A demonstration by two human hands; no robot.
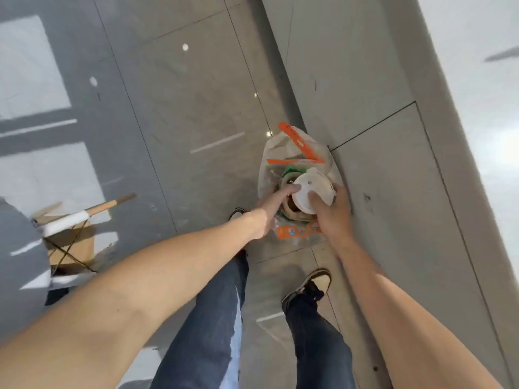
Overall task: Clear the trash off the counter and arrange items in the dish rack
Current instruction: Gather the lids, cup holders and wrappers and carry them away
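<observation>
A clear plastic trash bag (pixel 280 153) with orange drawstrings stands open on the grey tiled floor against the cabinet front. It holds brown paper and green packaging. My right hand (pixel 331 214) grips a white paper cup with a lid (pixel 311 189) over the bag's mouth. My left hand (pixel 276 200) reaches into the bag's opening, fingertips touching the cup's left side and the bag's rim. The counter and dish rack are out of view.
Grey cabinet doors (pixel 379 136) run along the right. A chair with wooden legs (pixel 73 220) and a grey seat stands at the left. My legs in jeans and my shoes (pixel 311 284) are just below the bag. Glossy floor tiles (pixel 182 108) stretch ahead.
</observation>
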